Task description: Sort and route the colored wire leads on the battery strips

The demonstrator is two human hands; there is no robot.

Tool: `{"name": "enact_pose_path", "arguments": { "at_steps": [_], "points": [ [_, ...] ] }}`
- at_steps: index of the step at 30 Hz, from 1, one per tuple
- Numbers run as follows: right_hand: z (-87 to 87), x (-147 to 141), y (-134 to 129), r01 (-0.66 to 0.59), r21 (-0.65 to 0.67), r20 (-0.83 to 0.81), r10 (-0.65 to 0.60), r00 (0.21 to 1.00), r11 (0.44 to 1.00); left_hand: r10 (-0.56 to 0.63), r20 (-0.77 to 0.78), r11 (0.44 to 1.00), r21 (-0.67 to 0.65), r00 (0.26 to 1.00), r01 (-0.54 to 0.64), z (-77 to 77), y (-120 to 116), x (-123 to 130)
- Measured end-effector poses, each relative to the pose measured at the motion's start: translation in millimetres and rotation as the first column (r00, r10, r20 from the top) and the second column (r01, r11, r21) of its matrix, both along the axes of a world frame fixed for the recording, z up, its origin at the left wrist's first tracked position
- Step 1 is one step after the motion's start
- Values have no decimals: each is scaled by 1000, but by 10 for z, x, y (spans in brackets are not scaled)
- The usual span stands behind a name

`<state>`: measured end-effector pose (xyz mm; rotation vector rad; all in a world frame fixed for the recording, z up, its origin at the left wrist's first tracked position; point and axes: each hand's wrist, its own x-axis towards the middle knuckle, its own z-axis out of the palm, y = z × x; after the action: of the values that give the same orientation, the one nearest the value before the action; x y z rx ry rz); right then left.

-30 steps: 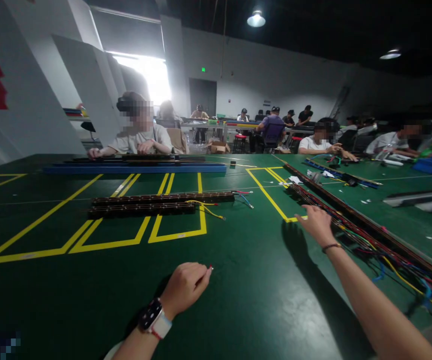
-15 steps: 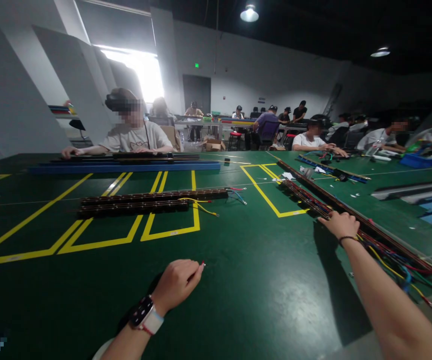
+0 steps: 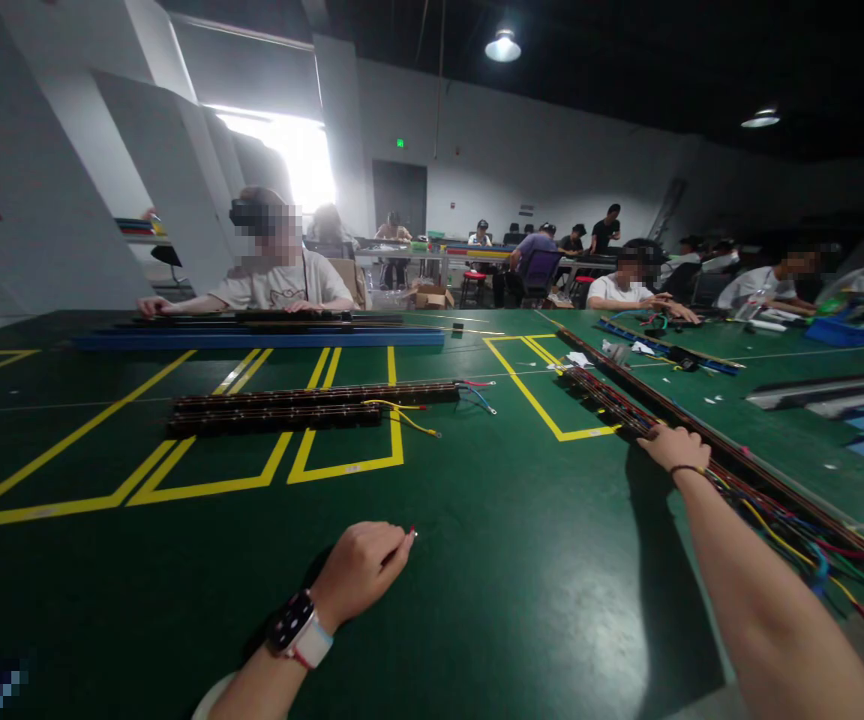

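My left hand (image 3: 364, 570), wearing a watch, rests over the green table with its fingers closed. From its fingertips pokes a small red piece with a silver tip (image 3: 414, 532); the rest of it is hidden. Further right, my right hand (image 3: 676, 450) is curled over a bundle of long dark strips (image 3: 604, 400), its fingertips on the near side. Red, blue, yellow and green wires (image 3: 784, 530) trail from the bundle's near end beside my right forearm. Two similar dark strips (image 3: 312, 405) lie left of centre, with yellow, red and blue leads ending in metal lugs.
Yellow tape (image 3: 349, 468) outlines boxes on the green table (image 3: 492, 620). A blue channel (image 3: 252, 340) lies before a seated person (image 3: 282, 275) opposite. Another long strip (image 3: 747, 460) runs beyond the bundle. Metal and blue profiles (image 3: 837, 395) lie at the right, near a blue tray (image 3: 844, 330).
The view has shifted slightly, so most things sit a little further right and lower. Both hands keep almost the same place and grip.
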<state>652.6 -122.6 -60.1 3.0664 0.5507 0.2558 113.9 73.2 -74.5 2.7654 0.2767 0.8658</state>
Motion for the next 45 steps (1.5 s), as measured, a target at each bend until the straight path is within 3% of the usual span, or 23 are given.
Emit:
{"name": "enact_pose_path", "arguments": {
  "at_steps": [5, 10, 12, 15, 20, 23, 27, 31, 35, 37, 39, 42, 45],
  "points": [
    [23, -154, -39, -33, 132, 14, 31, 999, 991, 0, 3, 1000, -20, 1000, 0, 4, -10, -4],
    [173, -577, -118, -232, 165, 239, 189, 952, 959, -15, 3, 999, -48, 1000, 15, -8, -12, -5],
    [286, -811, -114, -356, 188, 299, 292, 909, 916, -22, 17, 999, -46, 1000, 22, -4, -14, -3],
    [486, -1236, -2, -479, 269, 259, 416, 871, 836, -30, 48, 999, -20, 998, 31, 18, -31, 5],
    [709, -2092, 484, -695, 248, 151, 682, 716, 675, -71, 115, 992, 109, 991, 58, 75, -122, 19],
    [681, -2624, 854, -841, 201, 108, 842, 529, 503, -121, 129, 977, 191, 984, 95, 95, -187, 20],
    [522, -3272, 1290, -919, 164, 41, 929, 369, 358, -149, 149, 957, 269, 977, 105, 104, -235, 23],
    [360, -3783, 1637, -926, 227, -66, 954, 293, 300, -168, 175, 951, 289, 970, 112, 107, -240, 33],
    [223, -4176, 1980, -914, 277, -97, 954, 282, 298, -140, 198, 954, 288, 970, 79, 96, -228, 33],
    [176, -4326, 2137, -903, 293, -113, 949, 294, 315, -110, 206, 957, 288, 972, 48, 91, -217, 28],
    [173, -4410, 2249, -897, 328, -118, 955, 271, 295, -70, 218, 960, 278, 974, 7, 90, -204, 23],
    [285, -4320, 2282, -880, 441, -66, 984, 164, 176, -28, 208, 972, 233, 978, -22, 101, -188, 18],
    [468, -3925, 2168, -851, 522, 18, 997, 81, 60, -17, 169, 990, 143, 985, -8, 122, -185, 22]
  ]
}}
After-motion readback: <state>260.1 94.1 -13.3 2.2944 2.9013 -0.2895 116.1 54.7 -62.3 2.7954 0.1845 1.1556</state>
